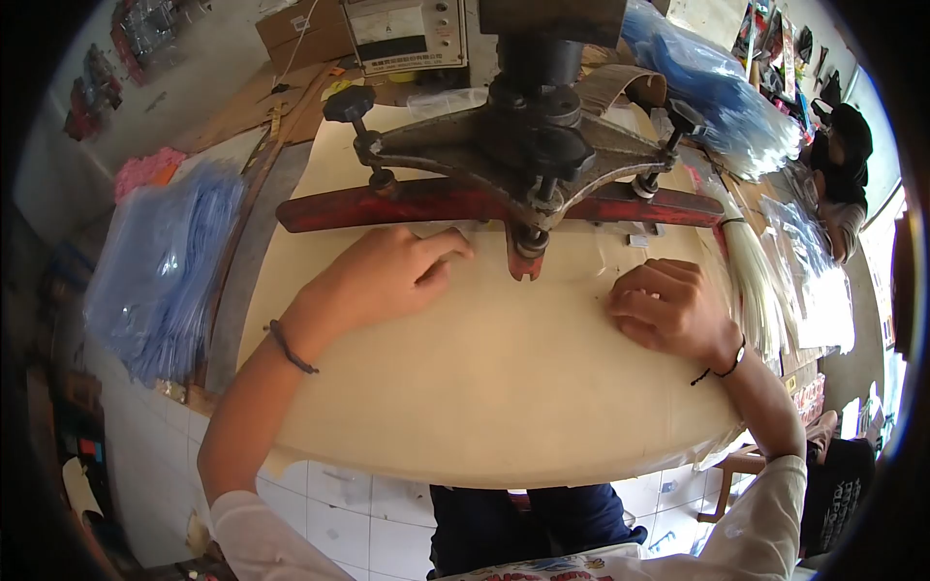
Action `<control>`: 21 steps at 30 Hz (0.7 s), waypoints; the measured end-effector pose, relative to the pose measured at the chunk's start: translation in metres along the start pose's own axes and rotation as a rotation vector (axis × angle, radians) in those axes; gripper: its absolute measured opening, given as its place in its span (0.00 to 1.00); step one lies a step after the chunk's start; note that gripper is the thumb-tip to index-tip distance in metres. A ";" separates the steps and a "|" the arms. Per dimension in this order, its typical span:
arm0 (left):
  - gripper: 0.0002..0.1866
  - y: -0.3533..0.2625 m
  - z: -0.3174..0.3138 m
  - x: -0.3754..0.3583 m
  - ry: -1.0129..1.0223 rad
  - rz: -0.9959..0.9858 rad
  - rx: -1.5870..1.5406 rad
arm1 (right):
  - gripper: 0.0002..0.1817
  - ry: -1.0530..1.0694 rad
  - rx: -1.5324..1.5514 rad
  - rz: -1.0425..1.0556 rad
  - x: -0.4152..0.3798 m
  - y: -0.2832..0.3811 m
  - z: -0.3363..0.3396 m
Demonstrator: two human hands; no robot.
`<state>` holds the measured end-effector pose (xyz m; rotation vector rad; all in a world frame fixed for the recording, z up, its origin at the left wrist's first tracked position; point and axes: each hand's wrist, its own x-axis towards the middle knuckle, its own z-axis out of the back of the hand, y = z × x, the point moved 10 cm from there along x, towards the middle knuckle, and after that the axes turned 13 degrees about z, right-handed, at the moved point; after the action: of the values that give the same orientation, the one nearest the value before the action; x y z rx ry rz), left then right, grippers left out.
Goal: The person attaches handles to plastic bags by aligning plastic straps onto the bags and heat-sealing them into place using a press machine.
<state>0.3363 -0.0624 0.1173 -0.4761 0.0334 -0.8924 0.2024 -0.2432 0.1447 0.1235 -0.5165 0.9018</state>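
My left hand (387, 276) is over the cream-coloured work sheet (484, 397), just in front of the red bar (387, 210) of a press. Its fingers are bent and drawn together; whatever they may pinch is hidden. My right hand (666, 302) is closed low over the sheet on the right, knuckles up, and its contents do not show. Between and behind the hands hangs the dark metal press head (552, 145), with a red forked piece (524, 261) pointing toward me. Faint glints near my right hand look like clear film, but its outline cannot be made out.
Bluish clear plastic sleeves (170, 271) are stacked on the left, and more plastic (722, 92) lies at the back right. A bundle of pale strips (758, 281) lies beyond my right hand. A control box (407, 34) stands behind. Another person (845, 160) is at the far right.
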 end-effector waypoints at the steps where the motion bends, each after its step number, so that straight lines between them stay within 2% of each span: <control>1: 0.12 0.005 0.000 0.001 0.029 0.017 -0.062 | 0.08 0.025 0.011 0.020 0.001 0.005 -0.002; 5: 0.07 0.008 0.005 0.000 0.158 0.080 -0.110 | 0.09 0.076 0.075 0.111 0.000 0.013 -0.006; 8: 0.07 0.014 -0.021 -0.014 0.549 0.234 -0.307 | 0.09 0.107 0.103 0.119 -0.004 0.012 -0.007; 11: 0.10 -0.007 -0.053 -0.051 1.056 0.210 -0.501 | 0.09 0.060 0.150 0.132 -0.003 0.012 -0.005; 14: 0.15 -0.027 -0.061 -0.084 1.452 0.331 -0.451 | 0.09 0.070 0.175 0.156 -0.002 0.014 -0.006; 17: 0.19 -0.042 -0.063 -0.098 1.570 0.224 -0.444 | 0.05 0.091 0.172 0.176 0.000 0.021 -0.007; 21: 0.24 -0.050 -0.065 -0.103 1.620 0.201 -0.537 | 0.06 0.099 0.154 0.289 0.005 0.042 -0.009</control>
<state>0.2196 -0.0363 0.0623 -0.1169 1.7952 -0.8562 0.1762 -0.2104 0.1347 0.1459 -0.3777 1.2241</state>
